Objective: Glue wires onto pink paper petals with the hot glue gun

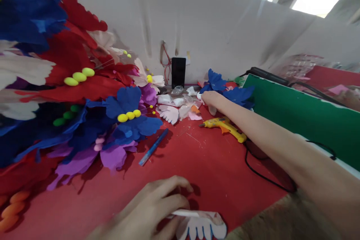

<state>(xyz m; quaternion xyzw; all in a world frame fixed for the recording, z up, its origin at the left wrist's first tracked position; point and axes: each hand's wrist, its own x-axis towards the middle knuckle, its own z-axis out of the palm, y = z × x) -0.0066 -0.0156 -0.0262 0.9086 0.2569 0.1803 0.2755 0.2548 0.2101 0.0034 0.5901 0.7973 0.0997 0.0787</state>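
Observation:
My left hand [157, 206] is low in the middle, its fingers bent around the edge of a pale pink wing-shaped cutout [201, 227] with blue-lined scallops. My right hand [210, 100] reaches far forward into a pile of scraps, its fingers closed at a small white thing [199, 96] that I cannot make out. Just below the right forearm lies a yellow hot glue gun [225, 124], nozzle pointing left. A similar pale scalloped cutout [168, 114] rests left of the scraps. Between the hands and the butterflies lies a blue pen [153, 147].
Butterflies of blue, red, white and purple crepe-like material [84, 82] crowd the left side. A dark phone [178, 72] leans against the white sheet. Blue petals [236, 95] lie beyond the right arm, beside a green panel [303, 116]. A black cord [264, 180] loops across the red table [225, 176].

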